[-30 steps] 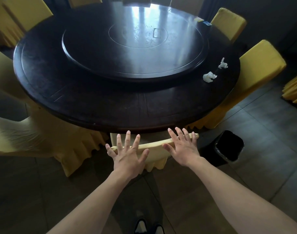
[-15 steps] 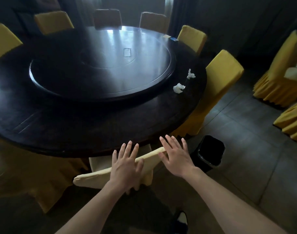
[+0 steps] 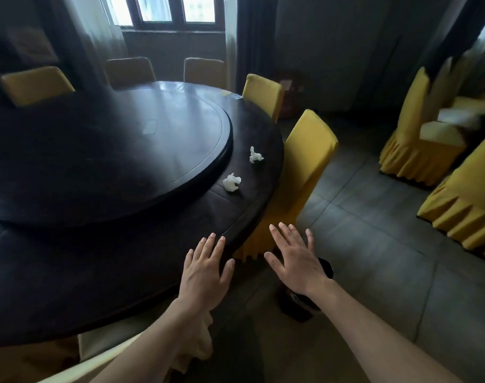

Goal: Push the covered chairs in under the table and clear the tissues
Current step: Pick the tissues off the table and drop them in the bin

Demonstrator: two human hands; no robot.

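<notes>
Both hands, left (image 3: 205, 275) and right (image 3: 296, 261), flat-fingered, holding nothing, hovering at the table (image 3: 97, 272) near edge. Cream chair (image 3: 103, 352) tucked under already. Two tissues (image 3: 231, 183) sitting by the right edge, not cleared yet; yellow chair (image 3: 307, 150) there probably next.

The room is dimly lit by daylight from the window (image 3: 164, 9), which is blown out. A pale sheen is cast across the dark table (image 3: 97, 258). Edges are bent by wide-angle distortion, and the right side is smeared by motion blur.
</notes>
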